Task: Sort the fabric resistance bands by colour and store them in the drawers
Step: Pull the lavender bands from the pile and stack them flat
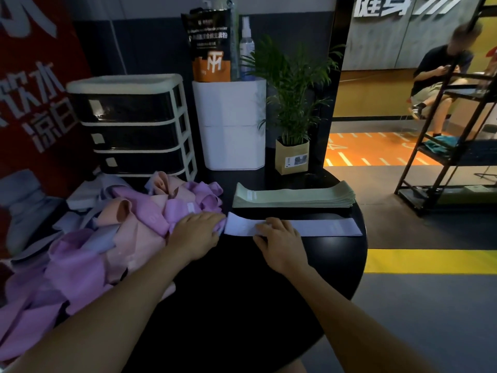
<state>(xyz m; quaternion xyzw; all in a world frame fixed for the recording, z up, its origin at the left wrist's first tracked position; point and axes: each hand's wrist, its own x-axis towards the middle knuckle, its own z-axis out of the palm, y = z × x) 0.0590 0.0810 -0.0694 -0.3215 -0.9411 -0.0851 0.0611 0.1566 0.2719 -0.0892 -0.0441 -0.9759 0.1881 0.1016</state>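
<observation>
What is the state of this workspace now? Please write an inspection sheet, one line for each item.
Surface: round black table, dark and glossy.
Job's things: neat stack of flat green fabric bands; one flat lavender fabric band in front of it; unsorted heap of purple, pink and lavender bands at left; cream-framed drawer unit with dark drawers, all three shut.
Clutter: white bin holding a black-and-orange powder bag and clear spray bottle; potted green plant.
Grippers: left hand rests at the heap's edge; right hand presses the lavender band flat.
Cables: nothing seen.
Surroundings: black metal shelf rack; seated person behind.
</observation>
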